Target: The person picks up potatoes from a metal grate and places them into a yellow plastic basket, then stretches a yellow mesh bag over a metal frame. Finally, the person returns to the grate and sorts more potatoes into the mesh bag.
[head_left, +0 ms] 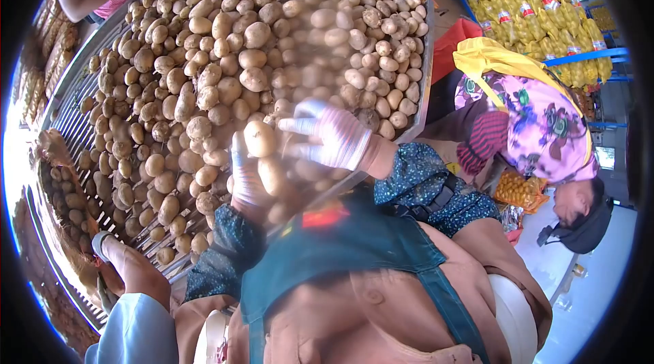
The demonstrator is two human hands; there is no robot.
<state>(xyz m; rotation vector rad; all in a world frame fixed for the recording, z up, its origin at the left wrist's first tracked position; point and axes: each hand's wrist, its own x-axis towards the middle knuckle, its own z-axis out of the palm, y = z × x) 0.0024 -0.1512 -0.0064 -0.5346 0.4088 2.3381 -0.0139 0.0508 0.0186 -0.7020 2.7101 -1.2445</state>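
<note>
- Both hands gloved, arms in dark dotted sleeves reaching forward from the chest.
- Right hand (pixel 334 135) is further out, palm down, fingers spread wide.
- Left hand (pixel 248 174) sits closer in and lower, fingers curled upward; too blurry to judge the grip.

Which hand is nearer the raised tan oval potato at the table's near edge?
Left. The left hand holds the raised tan oval potato from below; the right hand is beside it on the right, fingers spread, apparently apart.
</note>
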